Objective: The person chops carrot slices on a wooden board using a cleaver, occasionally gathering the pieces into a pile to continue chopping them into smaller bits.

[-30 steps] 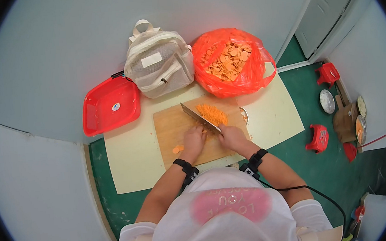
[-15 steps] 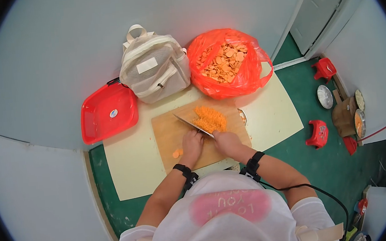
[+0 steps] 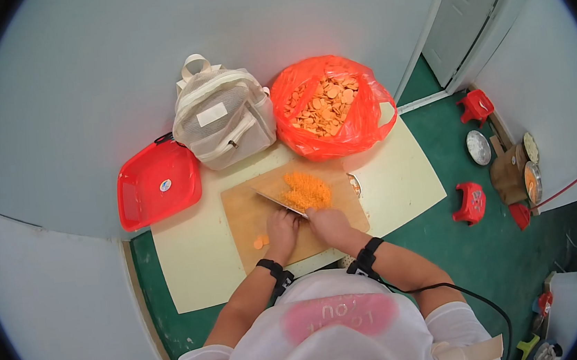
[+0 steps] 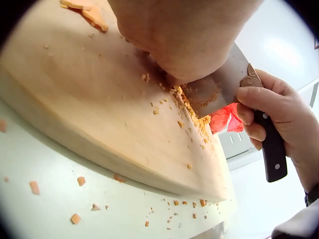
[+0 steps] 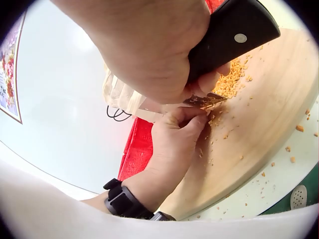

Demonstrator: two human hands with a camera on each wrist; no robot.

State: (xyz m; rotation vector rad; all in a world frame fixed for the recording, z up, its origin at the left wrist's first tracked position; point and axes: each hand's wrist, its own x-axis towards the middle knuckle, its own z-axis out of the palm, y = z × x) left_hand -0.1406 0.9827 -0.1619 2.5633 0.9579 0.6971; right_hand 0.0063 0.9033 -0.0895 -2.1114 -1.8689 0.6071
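My right hand grips a cleaver by its black handle. The blade stands on edge over the wooden cutting board, slanting away to the left. Close against its near side, my left hand has its fingers curled down on the board and holds carrot, mostly hidden under the knuckles. Beyond the blade lies a heap of finely chopped carrot. A few round carrot slices sit left of the left hand. Small crumbs cling to the steel in the left wrist view.
A red plastic basin stands at the table's back left, beside a pale mesh backpack. Behind the board sits a red plastic bag full of carrot slices. Crumbs dot the cream table. Red stools stand on the floor at right.
The cleaver and right hand have shifted left across the board, toward the left hand, which stays at about the same spot on it. The whole head view has drifted down and left.
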